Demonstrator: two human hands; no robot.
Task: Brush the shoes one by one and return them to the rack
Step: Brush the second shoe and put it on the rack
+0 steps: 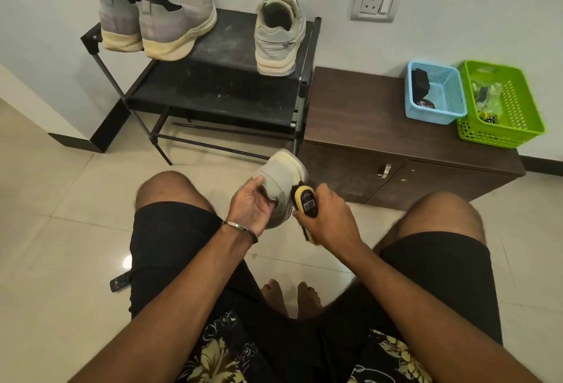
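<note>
Head view: a seated person looks down at both hands, knees spread, bare feet on the tile floor (76,199).
Left hand (251,207): clasps the heel end of a pale shoe (278,183), thumb on top, fingers curled under it; a bangle (240,230) sits on the wrist.
Shoe: held in the air between the knees, near the rack's foot, toe pointing far and up, sole turned right.
Right hand (327,218): wraps round a yellow brush (306,201), fingers closed over its back.
Brush: bristles lie against the right side of the held shoe, near the heel.
Rack (225,47): black, far centre against the wall.
Grey pair (158,21): on the rack's top shelf, left end, heels toward the person.
Beige shoe (278,36): alone at the right end of the same shelf, heel toward the person.
Cabinet (365,126): brown, low, just right of the rack.
Blue basket (435,93): on the cabinet's far right, touching the green basket (502,105) beside it.
Socket (377,0): on the wall above the cabinet.
Remote (120,282): on the floor by the left thigh.
</note>
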